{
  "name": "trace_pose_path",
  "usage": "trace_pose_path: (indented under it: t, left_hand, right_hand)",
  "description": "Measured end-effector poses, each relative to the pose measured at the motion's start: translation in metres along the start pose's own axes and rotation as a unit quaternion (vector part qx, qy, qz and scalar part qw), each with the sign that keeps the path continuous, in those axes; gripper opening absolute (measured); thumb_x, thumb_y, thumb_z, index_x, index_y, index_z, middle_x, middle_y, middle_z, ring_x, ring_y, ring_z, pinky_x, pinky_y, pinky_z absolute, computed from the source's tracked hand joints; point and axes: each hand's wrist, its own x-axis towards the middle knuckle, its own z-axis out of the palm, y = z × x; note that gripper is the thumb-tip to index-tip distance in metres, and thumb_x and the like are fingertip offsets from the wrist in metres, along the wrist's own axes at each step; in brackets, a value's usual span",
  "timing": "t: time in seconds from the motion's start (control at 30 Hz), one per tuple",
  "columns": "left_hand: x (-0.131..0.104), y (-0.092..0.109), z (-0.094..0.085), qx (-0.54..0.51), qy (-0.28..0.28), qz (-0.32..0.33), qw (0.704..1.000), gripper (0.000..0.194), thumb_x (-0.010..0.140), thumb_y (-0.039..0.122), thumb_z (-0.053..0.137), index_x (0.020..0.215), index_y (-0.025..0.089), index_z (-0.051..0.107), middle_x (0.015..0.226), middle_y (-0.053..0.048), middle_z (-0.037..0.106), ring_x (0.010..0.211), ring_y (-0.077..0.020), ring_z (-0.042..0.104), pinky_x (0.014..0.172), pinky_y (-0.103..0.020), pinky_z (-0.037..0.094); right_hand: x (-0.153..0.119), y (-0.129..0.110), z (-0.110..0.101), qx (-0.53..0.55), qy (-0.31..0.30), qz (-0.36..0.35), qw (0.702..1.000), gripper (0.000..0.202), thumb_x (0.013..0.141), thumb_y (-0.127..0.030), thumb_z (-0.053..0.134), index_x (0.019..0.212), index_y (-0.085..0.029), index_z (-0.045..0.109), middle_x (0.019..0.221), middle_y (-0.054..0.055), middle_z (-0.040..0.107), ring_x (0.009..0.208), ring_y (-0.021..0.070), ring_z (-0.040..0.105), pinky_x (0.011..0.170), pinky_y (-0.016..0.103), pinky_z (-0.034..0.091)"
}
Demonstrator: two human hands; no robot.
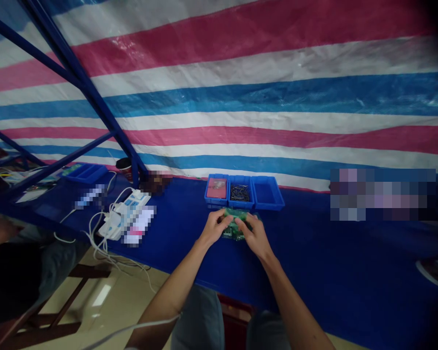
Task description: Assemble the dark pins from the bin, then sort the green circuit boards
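Note:
Between my two hands is a shiny green bundle (237,234), which looks like clear plastic with green pieces inside; the exact kind cannot be made out. My left hand (215,228) grips its left side with bent fingers and thumb. On the right side, my right hand (254,233) closes on the same bundle, thumb toward the middle. Both hands rest low over the blue table (299,262). Just beyond them stand three joined blue bins. A pink block-like thing (216,187) lies in the left bin (216,201), and several thin dark metal pieces (240,193) fill the middle bin (242,205).
The third blue bin (268,193) is on the right. To the left lie a white power strip (131,204) with tangled cables (104,243), and a dark cup (124,167). A blue metal frame (95,109) rises there before a striped sheet (241,102). Another person (18,272) sits at far left.

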Motion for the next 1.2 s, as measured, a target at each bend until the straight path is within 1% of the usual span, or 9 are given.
trace_pose_path:
  t: [0.2, 0.33, 0.43, 0.57, 0.77, 0.87, 0.97, 1.03, 1.2]
  left_hand:
    - [-0.0009, 0.0009, 0.0022, 0.021, -0.020, 0.003, 1.000, 0.048, 0.088, 0.056, 0.058, 0.069, 0.012, 0.058, 0.062, 0.002, 0.046, 0.060, -0.0104, 0.040, 0.059, -0.023, 0.031]
    - [-0.0009, 0.0004, 0.0017, 0.020, -0.026, 0.003, 0.999, 0.050, 0.091, 0.055, 0.055, 0.064, 0.012, 0.056, 0.058, 0.002, 0.044, 0.057, -0.0103, 0.039, 0.057, -0.023, 0.029]
    - [-0.0012, -0.0002, 0.0014, 0.037, -0.029, 0.007, 0.999, 0.052, 0.091, 0.055, 0.055, 0.061, 0.012, 0.053, 0.055, 0.002, 0.044, 0.055, -0.0099, 0.039, 0.055, -0.023, 0.027]
    - [-0.0024, -0.0011, 0.0014, 0.027, -0.012, 0.005, 1.000, 0.055, 0.088, 0.059, 0.057, 0.060, 0.013, 0.051, 0.055, 0.003, 0.042, 0.054, -0.0092, 0.037, 0.054, -0.023, 0.026]
    - [-0.0026, -0.0027, 0.0028, 0.011, -0.055, -0.002, 0.998, 0.060, 0.092, 0.059, 0.050, 0.052, 0.015, 0.042, 0.050, 0.003, 0.037, 0.051, -0.0086, 0.034, 0.054, -0.024, 0.026]
    - [-0.0011, -0.0034, 0.0021, 0.031, -0.034, 0.011, 0.999, 0.061, 0.094, 0.057, 0.046, 0.051, 0.015, 0.042, 0.051, 0.002, 0.039, 0.052, -0.0090, 0.036, 0.055, -0.025, 0.027]
    - [0.0001, -0.0043, 0.0009, 0.043, -0.013, 0.013, 0.999, 0.060, 0.094, 0.057, 0.047, 0.052, 0.014, 0.044, 0.052, 0.003, 0.039, 0.053, -0.0090, 0.036, 0.056, -0.025, 0.026]
    - [0.0001, -0.0048, 0.0004, 0.042, -0.012, 0.006, 0.999, 0.059, 0.093, 0.058, 0.049, 0.053, 0.014, 0.044, 0.052, 0.003, 0.038, 0.053, -0.0089, 0.034, 0.055, -0.025, 0.025]
    - [-0.0014, -0.0051, 0.0018, 0.004, -0.025, -0.007, 1.000, 0.058, 0.087, 0.064, 0.055, 0.056, 0.014, 0.047, 0.055, 0.002, 0.039, 0.054, -0.0093, 0.034, 0.055, -0.024, 0.025]
  right_hand:
    - [0.0006, -0.0033, -0.0002, -0.001, -0.032, -0.002, 0.999, 0.046, 0.099, -0.052, 0.046, 0.067, -0.020, 0.056, 0.069, 0.001, 0.057, 0.074, 0.0200, 0.053, 0.088, 0.038, 0.038]
    - [0.0006, -0.0076, -0.0022, -0.016, -0.036, 0.004, 0.999, 0.042, 0.097, -0.054, 0.046, 0.075, -0.021, 0.059, 0.072, 0.002, 0.057, 0.076, 0.0207, 0.051, 0.085, 0.038, 0.039]
    - [0.0003, -0.0087, -0.0031, -0.013, -0.037, -0.001, 0.999, 0.038, 0.097, -0.050, 0.049, 0.074, -0.020, 0.056, 0.072, 0.000, 0.056, 0.076, 0.0198, 0.051, 0.083, 0.036, 0.039]
    - [-0.0002, -0.0049, -0.0008, 0.016, -0.017, -0.004, 1.000, 0.039, 0.096, -0.047, 0.054, 0.068, -0.019, 0.056, 0.070, 0.000, 0.055, 0.076, 0.0194, 0.051, 0.084, 0.035, 0.038]
    - [0.0012, -0.0016, -0.0022, 0.086, 0.029, 0.026, 0.996, 0.035, 0.093, -0.048, 0.057, 0.075, -0.018, 0.064, 0.071, 0.000, 0.058, 0.070, 0.0179, 0.051, 0.073, 0.031, 0.041]
    - [0.0020, -0.0030, -0.0032, 0.078, 0.014, 0.038, 0.996, 0.035, 0.092, -0.050, 0.058, 0.079, -0.018, 0.066, 0.072, 0.001, 0.060, 0.070, 0.0181, 0.052, 0.069, 0.029, 0.043]
    - [0.0027, -0.0044, -0.0025, 0.058, -0.004, 0.024, 0.998, 0.034, 0.092, -0.049, 0.058, 0.081, -0.018, 0.068, 0.079, 0.003, 0.064, 0.076, 0.0201, 0.056, 0.078, 0.032, 0.044]
    - [0.0030, -0.0055, -0.0021, 0.067, -0.009, 0.013, 0.998, 0.034, 0.093, -0.047, 0.057, 0.080, -0.019, 0.068, 0.082, 0.004, 0.066, 0.079, 0.0211, 0.058, 0.081, 0.034, 0.044]
    - [0.0031, -0.0095, -0.0043, 0.129, -0.038, 0.016, 0.991, 0.036, 0.093, -0.050, 0.056, 0.084, -0.019, 0.073, 0.085, 0.005, 0.069, 0.080, 0.0231, 0.061, 0.075, 0.032, 0.048]
